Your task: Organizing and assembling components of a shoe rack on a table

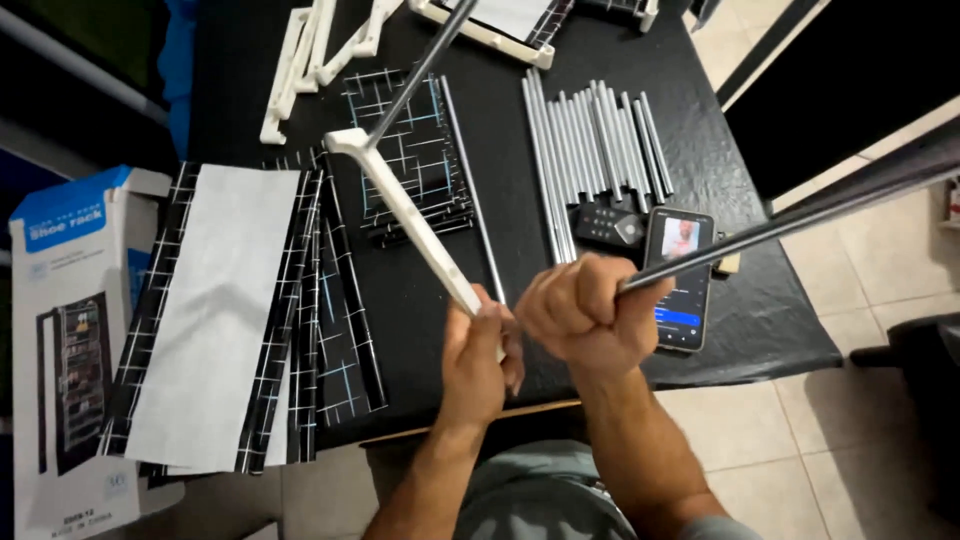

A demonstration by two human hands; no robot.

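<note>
Nearest, the left hand (478,350) is wrapped around the lower end of a white plastic side bar (405,212), which slants up and away over the black table (520,330); a metal rod (418,70) stands in the bar's far end. Just beside it, the right hand (585,315) is fisted around a second dark metal tube (800,215) running off to the right. Behind the knuckles: a phone (680,280) with lit screen and a small dark remote (608,224). Left: patterned fabric shelf sheets (215,320) and an open cardboard box (75,350). Farther back: a row of loose grey tubes (595,150), then white frame pieces (315,45).
</note>
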